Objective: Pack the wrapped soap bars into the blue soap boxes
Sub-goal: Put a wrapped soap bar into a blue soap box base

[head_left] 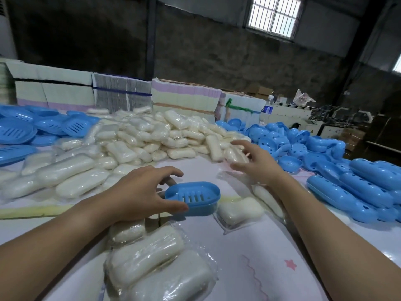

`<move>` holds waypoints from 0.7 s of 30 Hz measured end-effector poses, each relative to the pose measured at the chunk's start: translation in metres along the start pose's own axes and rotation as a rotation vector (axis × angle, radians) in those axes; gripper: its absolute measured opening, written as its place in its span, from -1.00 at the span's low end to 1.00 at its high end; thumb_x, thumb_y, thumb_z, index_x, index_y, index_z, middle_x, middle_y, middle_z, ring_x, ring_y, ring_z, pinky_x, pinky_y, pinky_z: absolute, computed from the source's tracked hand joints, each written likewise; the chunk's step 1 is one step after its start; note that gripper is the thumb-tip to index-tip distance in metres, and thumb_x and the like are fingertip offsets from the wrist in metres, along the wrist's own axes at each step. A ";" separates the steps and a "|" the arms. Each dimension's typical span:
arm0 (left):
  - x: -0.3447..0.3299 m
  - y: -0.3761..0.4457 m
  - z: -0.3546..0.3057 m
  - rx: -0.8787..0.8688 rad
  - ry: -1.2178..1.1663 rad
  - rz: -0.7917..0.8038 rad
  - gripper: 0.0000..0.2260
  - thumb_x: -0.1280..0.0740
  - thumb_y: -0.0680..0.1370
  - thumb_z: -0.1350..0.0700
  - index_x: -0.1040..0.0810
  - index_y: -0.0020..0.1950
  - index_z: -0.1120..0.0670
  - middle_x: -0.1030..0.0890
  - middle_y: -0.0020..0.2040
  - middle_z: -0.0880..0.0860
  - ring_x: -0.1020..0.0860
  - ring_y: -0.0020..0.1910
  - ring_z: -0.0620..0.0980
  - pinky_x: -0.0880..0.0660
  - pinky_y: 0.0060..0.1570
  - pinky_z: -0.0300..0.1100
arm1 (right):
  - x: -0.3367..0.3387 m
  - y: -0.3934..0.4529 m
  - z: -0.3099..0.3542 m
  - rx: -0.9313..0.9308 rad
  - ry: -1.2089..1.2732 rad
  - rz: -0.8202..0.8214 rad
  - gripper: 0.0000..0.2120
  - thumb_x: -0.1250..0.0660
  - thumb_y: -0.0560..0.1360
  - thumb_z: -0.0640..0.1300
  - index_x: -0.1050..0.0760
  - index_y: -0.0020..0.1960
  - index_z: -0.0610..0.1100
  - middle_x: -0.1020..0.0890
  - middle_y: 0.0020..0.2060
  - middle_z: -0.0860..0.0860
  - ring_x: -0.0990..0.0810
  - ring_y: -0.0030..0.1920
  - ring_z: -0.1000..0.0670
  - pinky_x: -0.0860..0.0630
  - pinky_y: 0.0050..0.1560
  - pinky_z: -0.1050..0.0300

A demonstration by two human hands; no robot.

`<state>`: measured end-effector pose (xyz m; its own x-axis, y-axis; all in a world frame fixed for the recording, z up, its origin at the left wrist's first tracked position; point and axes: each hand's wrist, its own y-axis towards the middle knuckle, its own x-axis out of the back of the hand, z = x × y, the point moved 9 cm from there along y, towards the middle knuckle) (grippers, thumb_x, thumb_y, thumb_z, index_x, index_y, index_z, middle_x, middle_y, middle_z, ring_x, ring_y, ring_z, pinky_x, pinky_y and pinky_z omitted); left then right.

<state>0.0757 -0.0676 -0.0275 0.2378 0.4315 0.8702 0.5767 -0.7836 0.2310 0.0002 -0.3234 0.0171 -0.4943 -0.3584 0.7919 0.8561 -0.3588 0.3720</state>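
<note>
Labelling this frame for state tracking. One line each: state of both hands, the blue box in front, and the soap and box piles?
left hand: fingers curled round the blue soap box
blue soap box: open, empty, slotted tray showing, on the table
right hand: fingers spread, reaching to the soap pile, holding nothing
wrapped soap bars: heaped loose, unpacked
closed blue boxes: stacked at right

this is looking like a small factory packing floor. a heap of wrapped soap bars (156, 135) is covering the work table (271, 246) at twelve o'clock, blue soap box halves (325, 148) are piling up at two o'clock, strapped bundles of flat cartons (121, 94) are standing behind, and bare concrete walls (217, 51) and a barred window (274, 16) are rising beyond.
</note>
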 end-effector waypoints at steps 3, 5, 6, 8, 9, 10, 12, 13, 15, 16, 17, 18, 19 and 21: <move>0.000 -0.001 0.001 0.010 0.001 -0.001 -0.35 -0.44 0.30 -0.41 -0.36 0.35 -0.35 -0.56 0.09 -0.35 -0.42 0.18 -0.26 -0.40 0.19 -0.17 | 0.009 -0.006 0.028 0.048 0.290 -0.060 -0.47 -0.51 0.42 -0.04 -0.42 0.28 0.33 -0.53 0.04 0.08 -0.55 0.00 0.04 -0.51 -0.07 0.20; 0.000 -0.001 0.000 0.017 0.003 -0.001 -0.35 -0.44 0.30 -0.41 -0.36 0.35 -0.35 -0.56 0.09 -0.35 -0.42 0.18 -0.26 -0.40 0.20 -0.17 | 0.006 -0.015 0.050 0.100 0.467 -0.004 -0.44 -0.51 0.42 -0.05 -0.41 0.27 0.38 -0.55 0.03 0.03 -0.59 -0.07 0.07 -0.54 -0.10 0.29; 0.000 -0.002 0.000 0.023 -0.001 -0.003 -0.35 -0.45 0.30 -0.40 -0.36 0.34 -0.35 -0.56 0.09 -0.35 -0.42 0.18 -0.26 -0.40 0.20 -0.17 | 0.002 -0.020 0.061 0.129 0.521 0.033 -0.43 -0.52 0.41 -0.05 -0.41 0.28 0.39 -0.55 0.00 0.02 -0.58 -0.13 0.12 -0.54 -0.09 0.33; 0.000 -0.002 0.000 0.035 -0.016 -0.007 -0.35 -0.46 0.29 -0.39 -0.37 0.34 -0.34 -0.56 0.08 -0.35 -0.43 0.18 -0.26 -0.40 0.19 -0.18 | -0.008 -0.027 0.079 0.175 0.593 0.080 -0.45 -0.53 0.40 -0.06 -0.44 0.27 0.33 -0.54 -0.05 0.03 -0.56 -0.20 0.17 -0.52 -0.08 0.36; 0.001 -0.002 0.000 0.039 -0.021 -0.007 -0.34 -0.47 0.29 -0.38 -0.37 0.34 -0.34 -0.56 0.07 -0.35 -0.43 0.17 -0.26 -0.40 0.17 -0.20 | -0.012 -0.029 0.084 0.184 0.642 0.087 -0.48 -0.54 0.39 -0.09 -0.47 0.24 0.28 -0.57 -0.05 0.02 -0.59 -0.17 0.15 -0.53 -0.06 0.34; 0.001 -0.002 0.000 0.042 -0.024 -0.008 -0.34 -0.48 0.29 -0.37 -0.36 0.34 -0.33 -0.56 0.07 -0.35 -0.44 0.17 -0.27 -0.40 0.14 -0.24 | -0.016 -0.030 0.089 0.183 0.712 0.093 -0.51 -0.54 0.38 -0.13 -0.50 0.21 0.22 -0.62 -0.04 0.00 -0.64 -0.12 0.10 -0.56 -0.03 0.30; 0.001 -0.001 0.000 0.047 -0.034 -0.012 -0.33 -0.49 0.29 -0.35 -0.36 0.34 -0.32 -0.57 0.06 -0.35 -0.44 0.16 -0.28 -0.40 0.09 -0.30 | -0.024 -0.032 0.094 0.169 0.850 0.123 -0.56 -0.54 0.36 -0.23 -0.51 0.14 0.11 -0.69 -0.01 -0.08 -0.69 0.00 -0.05 -0.60 -0.02 0.19; 0.001 -0.001 0.001 0.049 -0.043 -0.015 -0.33 -0.50 0.28 -0.35 -0.36 0.33 -0.32 -0.57 0.06 -0.34 -0.45 0.15 -0.29 -0.41 0.08 -0.30 | -0.028 -0.033 0.095 0.163 0.870 0.149 -0.56 -0.54 0.35 -0.26 -0.50 0.11 0.07 -0.69 0.01 -0.14 -0.69 0.04 -0.10 -0.61 -0.01 0.15; 0.000 -0.001 0.003 0.059 -0.061 -0.013 -0.32 -0.49 0.25 -0.37 -0.36 0.31 -0.33 -0.57 0.06 -0.33 -0.45 0.13 -0.31 -0.41 0.06 -0.29 | -0.039 -0.038 0.095 0.151 0.769 0.238 -0.55 -0.57 0.32 -0.28 -0.47 0.07 0.04 -0.69 0.02 -0.19 -0.68 0.05 -0.12 -0.64 0.02 0.07; 0.000 -0.001 0.003 0.063 -0.065 -0.008 -0.30 -0.47 0.21 -0.40 -0.35 0.29 -0.35 -0.56 0.06 -0.33 -0.45 0.12 -0.33 -0.41 0.04 -0.30 | -0.044 -0.040 0.094 0.145 0.674 0.286 -0.54 -0.58 0.30 -0.28 -0.46 0.04 0.04 -0.70 0.01 -0.16 -0.69 0.03 -0.09 -0.65 0.03 0.04; -0.001 -0.001 0.004 0.065 -0.068 -0.003 -0.28 -0.44 0.17 -0.44 -0.34 0.28 -0.37 -0.56 0.06 -0.33 -0.44 0.11 -0.35 -0.41 0.03 -0.30 | -0.049 -0.042 0.092 0.138 0.591 0.319 -0.54 -0.60 0.28 -0.26 -0.46 0.01 0.05 -0.70 0.00 -0.14 -0.69 0.00 -0.07 -0.65 0.02 0.02; -0.001 -0.001 0.004 0.066 -0.068 0.000 -0.26 -0.41 0.14 -0.47 -0.34 0.28 -0.37 -0.56 0.06 -0.34 -0.44 0.11 -0.35 -0.42 0.04 -0.29 | -0.050 -0.043 0.089 0.126 0.538 0.327 -0.55 -0.61 0.25 -0.23 -0.46 -0.03 0.06 -0.69 -0.02 -0.14 -0.68 -0.07 -0.04 -0.65 -0.02 0.04; -0.001 -0.001 0.004 0.064 -0.066 0.001 -0.24 -0.38 0.11 -0.50 -0.34 0.28 -0.37 -0.56 0.06 -0.34 -0.44 0.12 -0.34 -0.44 0.06 -0.27 | -0.048 -0.043 0.085 0.110 0.509 0.319 -0.56 -0.62 0.23 -0.18 -0.46 -0.06 0.07 -0.66 -0.07 -0.13 -0.65 -0.15 0.00 -0.64 -0.11 0.09; 0.000 -0.001 0.004 0.060 -0.060 -0.004 -0.24 -0.35 0.11 -0.51 -0.36 0.28 -0.36 -0.56 0.05 -0.35 -0.43 0.13 -0.34 -0.45 0.09 -0.24 | -0.047 -0.042 0.079 0.090 0.430 0.308 -0.56 -0.63 0.20 -0.09 -0.43 -0.09 0.07 -0.57 -0.18 -0.03 -0.52 -0.24 0.06 -0.52 -0.21 0.12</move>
<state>0.0779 -0.0648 -0.0295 0.2808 0.4620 0.8413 0.6230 -0.7545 0.2064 -0.0008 -0.2233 0.0027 -0.2189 -0.7629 0.6084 0.9715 -0.1125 0.2085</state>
